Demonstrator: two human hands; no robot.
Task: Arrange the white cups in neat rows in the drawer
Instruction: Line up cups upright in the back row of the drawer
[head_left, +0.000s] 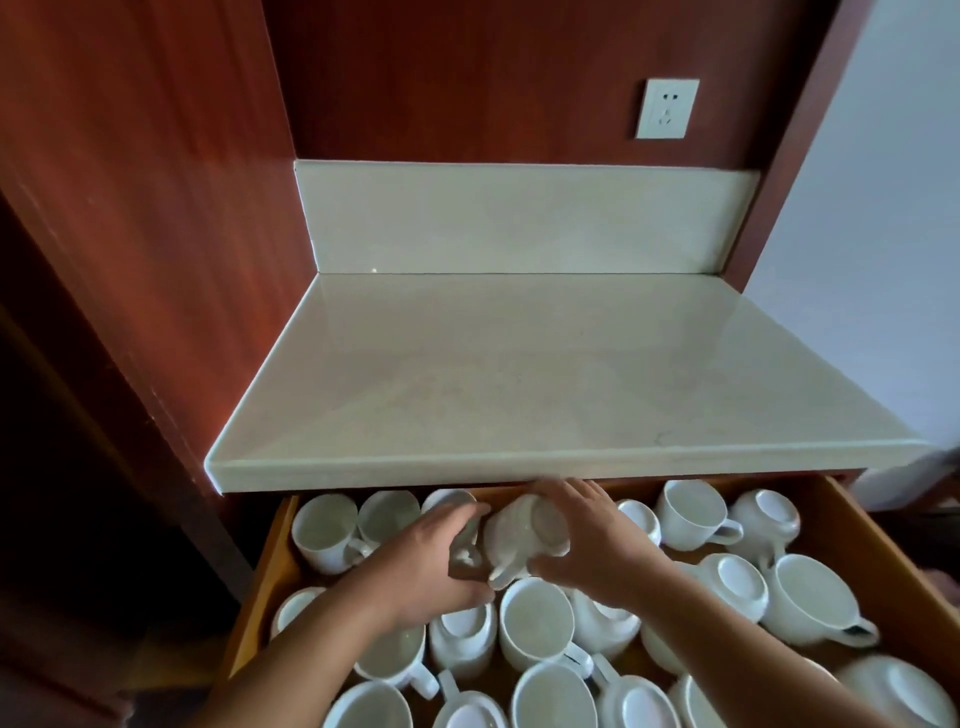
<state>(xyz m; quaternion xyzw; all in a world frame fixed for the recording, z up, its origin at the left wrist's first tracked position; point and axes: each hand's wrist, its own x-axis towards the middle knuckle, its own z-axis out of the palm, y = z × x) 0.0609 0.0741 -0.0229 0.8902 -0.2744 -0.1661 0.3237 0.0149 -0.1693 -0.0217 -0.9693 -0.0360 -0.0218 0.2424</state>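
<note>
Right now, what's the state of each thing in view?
Drawer, open, full of cups.
Tilted cup, tipped sideways, held by right hand.
Third cup, upright in back row, gripped by left hand.
Back-left cups, upright, side by side.
Other cups, jumbled, some upside down.
Socket, nothing plugged in.

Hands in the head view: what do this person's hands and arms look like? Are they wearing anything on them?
The left hand and the right hand are both bare, and the forearms are uncovered as far as the picture shows. No sleeves, gloves, rings, watch or bracelet can be seen. The fingernails are too blurred to describe.
</note>
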